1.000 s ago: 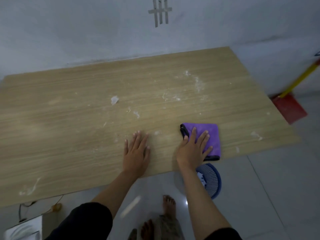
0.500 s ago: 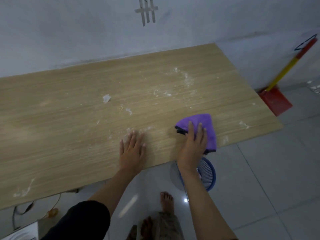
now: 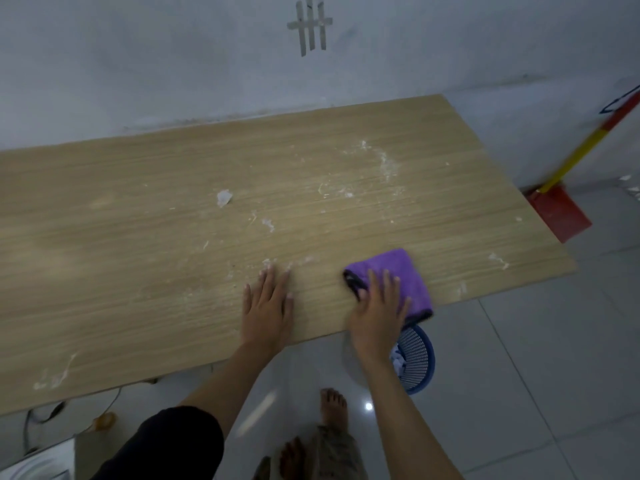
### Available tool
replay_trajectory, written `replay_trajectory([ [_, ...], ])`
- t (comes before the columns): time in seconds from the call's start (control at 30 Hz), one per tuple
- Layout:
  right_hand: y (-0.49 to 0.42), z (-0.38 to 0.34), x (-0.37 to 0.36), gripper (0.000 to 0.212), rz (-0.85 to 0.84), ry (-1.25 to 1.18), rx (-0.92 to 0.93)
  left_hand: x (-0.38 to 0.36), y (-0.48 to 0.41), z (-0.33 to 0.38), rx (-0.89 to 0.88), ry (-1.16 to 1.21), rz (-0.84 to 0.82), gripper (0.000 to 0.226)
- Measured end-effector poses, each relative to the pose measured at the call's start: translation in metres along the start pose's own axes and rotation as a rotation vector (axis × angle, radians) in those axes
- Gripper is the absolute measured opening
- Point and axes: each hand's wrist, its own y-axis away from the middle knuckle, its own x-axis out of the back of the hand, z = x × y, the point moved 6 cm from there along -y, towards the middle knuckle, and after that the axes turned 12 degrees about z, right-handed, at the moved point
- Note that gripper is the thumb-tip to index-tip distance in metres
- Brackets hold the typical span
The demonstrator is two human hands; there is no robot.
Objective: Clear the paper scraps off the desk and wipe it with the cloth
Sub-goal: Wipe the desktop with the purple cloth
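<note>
A folded purple cloth [image 3: 398,271] lies at the front edge of the wooden desk [image 3: 138,237], one corner hanging over the edge. My right hand [image 3: 379,306] presses flat on its near side with straight fingers. My left hand [image 3: 266,303] rests flat on the bare wood to the left of the cloth. A white paper scrap [image 3: 223,198] sits in the middle of the desk. Small white bits and smears [image 3: 381,161] are scattered toward the far right, and more [image 3: 52,375] lie at the front left.
A blue mesh basket [image 3: 415,358] with white scraps inside stands on the tiled floor under the desk's front edge, below the cloth. A red dustpan [image 3: 557,213] with a yellow-red handle leans by the wall at right. Cables [image 3: 45,414] lie on the floor at left.
My right hand has pushed the cloth a little to the right along the front edge, and the cloth has turned so its corner hangs over. My left hand has stayed flat in place.
</note>
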Motion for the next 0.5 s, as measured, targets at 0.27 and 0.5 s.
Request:
replay_trajectory([
  [0.27,-0.037,-0.024,0.017,0.036,0.159,-0.11,-0.015,0.006,-0.012,-0.018,0.073,0.046,0.062,0.07],
  [0.5,-0.013,-0.147,-0.072,0.05,-0.295,-0.213,0.513,0.018,-0.053,-0.033,0.156,0.013,0.203,0.078],
])
